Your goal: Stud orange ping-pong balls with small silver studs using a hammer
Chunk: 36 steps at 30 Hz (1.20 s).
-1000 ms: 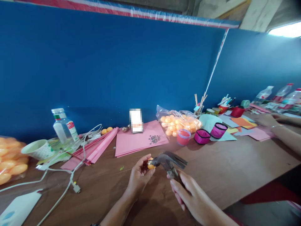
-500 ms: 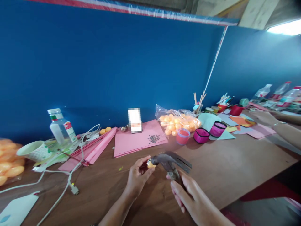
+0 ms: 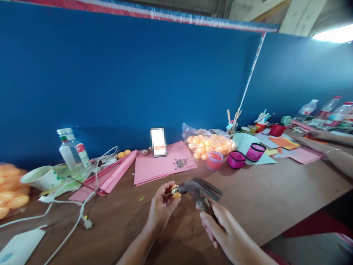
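Between the thumb and fingers of my left hand (image 3: pixel 161 204) is a small orange ball (image 3: pixel 177 195). A shiny metal piece (image 3: pixel 174 190) shows at the ball's upper side; its exact kind is hard to make out. My right hand (image 3: pixel 219 224) is wrapped round the handle of a claw hammer (image 3: pixel 194 188), whose claw points right. The hammer's striking face is right beside the ball and metal piece, and I cannot tell whether they touch. Behind my hands, small metal rings (image 3: pixel 180 163) lie scattered on stacked pink sheets (image 3: pixel 154 171).
A plastic bag of orange balls (image 3: pixel 204 143) lies behind a red cup (image 3: pixel 214 161) and two magenta containers (image 3: pixel 236 159). At left are a clear bottle (image 3: pixel 72 149), a paper cup (image 3: pixel 41 176) and white cables (image 3: pixel 82 208). A co-worker's arm (image 3: pixel 338 156) reaches over coloured paper at right.
The hammer head has shifted slightly left. The ball has turned a little in my left hand, so more of the metal piece shows. The co-worker's hands have moved slightly.
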Each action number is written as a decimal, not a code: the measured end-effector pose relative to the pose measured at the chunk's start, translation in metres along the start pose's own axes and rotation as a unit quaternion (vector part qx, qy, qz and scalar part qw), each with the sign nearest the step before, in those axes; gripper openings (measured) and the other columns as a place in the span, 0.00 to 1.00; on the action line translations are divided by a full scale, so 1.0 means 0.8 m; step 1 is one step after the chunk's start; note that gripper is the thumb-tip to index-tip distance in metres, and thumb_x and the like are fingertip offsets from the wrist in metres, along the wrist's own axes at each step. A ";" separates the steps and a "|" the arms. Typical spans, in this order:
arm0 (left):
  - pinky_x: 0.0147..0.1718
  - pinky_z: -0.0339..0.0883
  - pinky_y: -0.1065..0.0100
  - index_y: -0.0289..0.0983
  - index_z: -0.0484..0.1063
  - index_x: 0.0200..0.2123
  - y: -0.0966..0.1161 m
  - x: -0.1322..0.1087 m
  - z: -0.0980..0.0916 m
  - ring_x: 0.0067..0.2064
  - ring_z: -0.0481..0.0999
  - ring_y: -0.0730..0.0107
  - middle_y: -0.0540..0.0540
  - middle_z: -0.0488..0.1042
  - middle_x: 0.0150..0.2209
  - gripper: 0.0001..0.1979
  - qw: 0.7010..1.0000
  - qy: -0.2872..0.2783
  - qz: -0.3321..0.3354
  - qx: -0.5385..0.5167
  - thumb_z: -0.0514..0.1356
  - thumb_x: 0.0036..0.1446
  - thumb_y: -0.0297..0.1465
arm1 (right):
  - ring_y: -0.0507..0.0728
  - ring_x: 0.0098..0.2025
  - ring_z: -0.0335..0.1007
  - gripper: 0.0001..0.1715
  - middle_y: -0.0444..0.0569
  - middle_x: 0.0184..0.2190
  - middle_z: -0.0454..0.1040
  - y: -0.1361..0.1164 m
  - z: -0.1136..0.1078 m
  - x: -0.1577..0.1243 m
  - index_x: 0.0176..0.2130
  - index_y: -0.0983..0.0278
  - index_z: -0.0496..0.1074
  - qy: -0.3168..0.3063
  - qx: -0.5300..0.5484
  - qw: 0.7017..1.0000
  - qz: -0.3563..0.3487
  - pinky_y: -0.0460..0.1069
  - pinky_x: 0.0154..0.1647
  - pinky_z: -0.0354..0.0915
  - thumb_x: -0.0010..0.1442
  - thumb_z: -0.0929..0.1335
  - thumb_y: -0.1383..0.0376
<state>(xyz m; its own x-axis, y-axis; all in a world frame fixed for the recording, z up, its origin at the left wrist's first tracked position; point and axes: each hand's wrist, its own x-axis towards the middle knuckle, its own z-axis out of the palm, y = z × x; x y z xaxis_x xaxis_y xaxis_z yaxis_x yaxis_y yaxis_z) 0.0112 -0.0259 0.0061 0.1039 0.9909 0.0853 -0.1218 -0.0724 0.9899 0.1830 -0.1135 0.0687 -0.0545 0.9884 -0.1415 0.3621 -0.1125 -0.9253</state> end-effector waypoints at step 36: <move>0.41 0.68 0.68 0.35 0.68 0.45 0.012 0.004 -0.003 0.40 0.75 0.65 0.44 0.76 0.39 0.26 0.996 0.052 -0.057 0.052 0.65 0.39 0.35 | 0.59 0.45 0.64 0.16 0.52 0.42 0.70 0.078 -0.212 0.062 0.46 0.61 0.67 0.014 -0.448 0.883 -0.138 0.51 0.46 0.56 0.56 0.62 0.64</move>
<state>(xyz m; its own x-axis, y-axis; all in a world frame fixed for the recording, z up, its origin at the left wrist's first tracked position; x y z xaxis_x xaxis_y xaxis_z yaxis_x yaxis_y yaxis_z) 0.0076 -0.0232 0.0155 0.0083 0.9993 -0.0357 -0.0116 0.0358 0.9993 0.3609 -0.0542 0.0636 -0.2371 0.9693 0.0657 0.9306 0.2460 -0.2710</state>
